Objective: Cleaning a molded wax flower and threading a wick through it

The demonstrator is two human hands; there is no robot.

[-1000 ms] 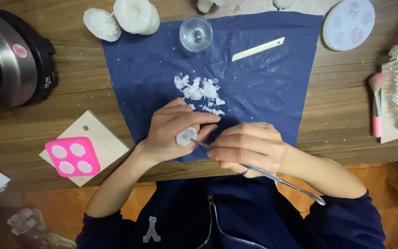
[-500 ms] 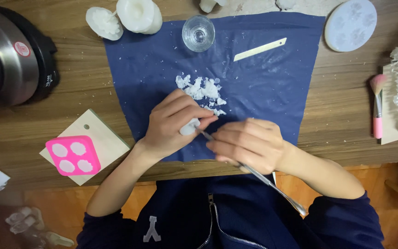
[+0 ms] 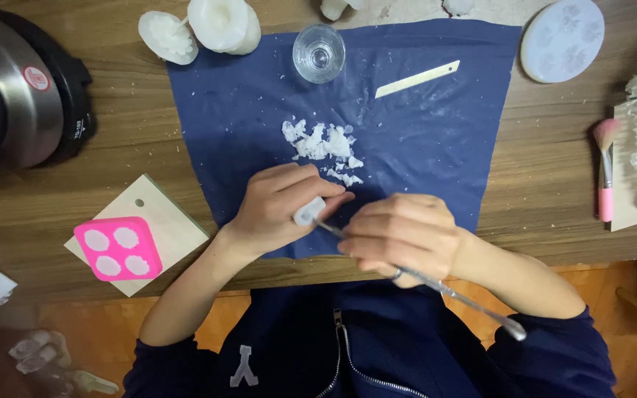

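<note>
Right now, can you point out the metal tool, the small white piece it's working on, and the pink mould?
metal tool [image 3: 451,290], head view, on the bare shaft behind the right hand.
small white piece [image 3: 307,214], head view, on its exposed top between the left fingers.
pink mould [image 3: 118,248], head view, on its pink middle between the cavities.

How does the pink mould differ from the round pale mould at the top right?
The pink mould is square and bright, while the round mould is a pale flat disc. The pink mould rests on a small wooden board; the round mould lies on the table. Both have shallow cavities.
</note>
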